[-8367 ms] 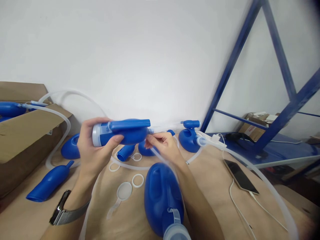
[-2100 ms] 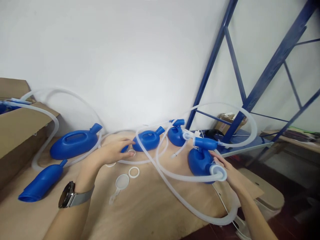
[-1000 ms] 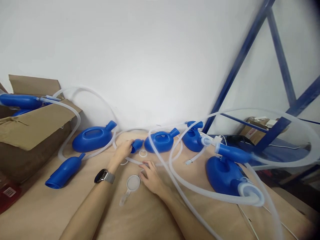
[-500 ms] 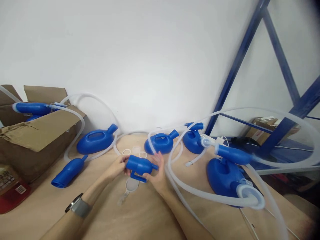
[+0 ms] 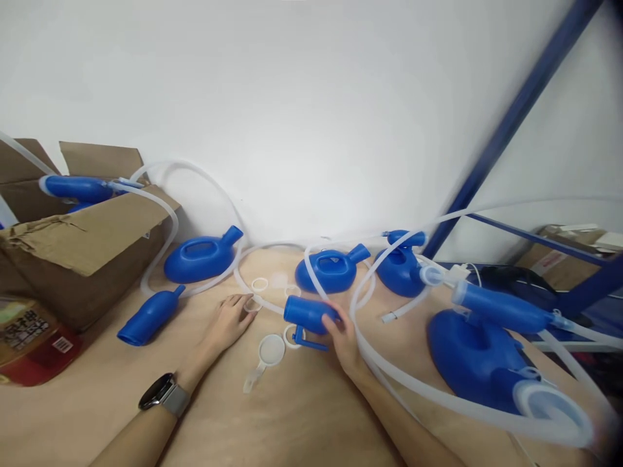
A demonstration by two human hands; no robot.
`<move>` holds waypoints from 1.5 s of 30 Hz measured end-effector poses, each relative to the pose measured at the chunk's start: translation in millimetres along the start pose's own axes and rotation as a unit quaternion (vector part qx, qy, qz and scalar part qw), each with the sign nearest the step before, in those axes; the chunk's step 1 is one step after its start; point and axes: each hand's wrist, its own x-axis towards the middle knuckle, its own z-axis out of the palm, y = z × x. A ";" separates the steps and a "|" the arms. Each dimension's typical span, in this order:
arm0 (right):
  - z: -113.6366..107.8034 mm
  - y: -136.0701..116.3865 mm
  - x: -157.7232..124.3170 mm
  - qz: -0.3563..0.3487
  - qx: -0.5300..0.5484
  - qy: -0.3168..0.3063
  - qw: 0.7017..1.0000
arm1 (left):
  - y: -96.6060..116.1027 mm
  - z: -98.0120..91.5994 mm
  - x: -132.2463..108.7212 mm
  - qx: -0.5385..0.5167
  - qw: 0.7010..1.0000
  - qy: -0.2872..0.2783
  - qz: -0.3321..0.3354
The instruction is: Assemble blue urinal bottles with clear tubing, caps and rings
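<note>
Head view: we note R hand [image 5: 344, 338] grip closed on blue bottle [image 5: 306, 314], right of white cap [image 5: 271, 350], prob. leaving mouth free; L hand [image 5: 228, 324] at thin ring [image 5: 257, 307] beyond cap, pinch unconfirmed.

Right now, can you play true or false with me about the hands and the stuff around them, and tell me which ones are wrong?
1. The right hand holds a small bottle. True.

2. There's a watch on the right wrist. False: the watch is on the left wrist.

3. The left hand is at a white ring. True.

4. The box is closed. False: the box is open.

5. The lid lies on the table. True.
</note>
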 end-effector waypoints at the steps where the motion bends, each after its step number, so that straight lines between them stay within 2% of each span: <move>1: 0.0 -0.5 -0.4 -0.004 -0.001 -0.014 1.000 | 0.1 1.2 -0.3 -0.008 1.000 -0.004 0.006; 8: -5.9 -4.0 -2.4 -0.025 -0.024 -0.029 0.999 | 6.9 -2.9 0.2 -0.077 0.997 -0.018 0.006; 11: -7.5 -4.3 -2.7 -0.020 -0.028 -0.025 0.999 | 14.1 -7.0 1.3 -0.153 0.987 0.001 -0.039; 14: -6.9 -4.4 -3.5 -0.027 -0.030 -0.028 0.999 | 32.0 -7.1 -0.8 -0.258 0.962 0.024 -0.092; 16: -5.8 -4.4 -4.3 -0.039 -0.031 -0.033 0.998 | 50.5 -6.5 -4.7 -0.389 0.913 0.024 -0.123; 18: -4.7 -4.4 -4.7 -0.050 -0.032 -0.040 0.997 | 70.4 -7.0 -9.2 -0.571 0.802 0.014 -0.176; 20: -4.5 -4.5 -5.1 -0.052 -0.033 -0.045 0.997 | 86.4 -8.8 -12.4 -0.651 0.726 0.031 -0.219; 23: -6.6 -6.3 -7.0 -0.053 -0.033 -0.045 0.997 | 96.0 -10.9 -13.8 -0.685 0.688 0.100 -0.220; 25: -8.6 -9.0 -9.8 -0.073 -0.035 -0.053 0.995 | 95.1 -11.0 -14.5 -0.687 0.688 0.131 -0.195; 26: -9.5 -10.7 -11.4 -0.082 -0.036 -0.058 0.994 | 94.1 -10.8 -15.4 -0.680 0.698 0.130 -0.180; 30: -10.4 -15.1 -15.5 -0.089 -0.035 -0.051 0.994 | 95.2 -10.8 -21.9 -0.606 0.789 0.049 -0.089; 32: -10.2 -14.7 -15.5 -0.093 -0.035 -0.046 0.994 | 98.6 -11.0 -24.9 -0.585 0.808 0.027 -0.061; 41: -6.1 -12.8 -16.8 -0.120 -0.062 -0.041 0.990 | 103.6 -8.3 -32.0 -0.571 0.814 -0.005 -0.105; 45: 1.2 -11.8 -17.8 -0.115 -0.094 0.012 0.989 | 103.5 -8.4 -33.1 -0.554 0.825 0.004 -0.114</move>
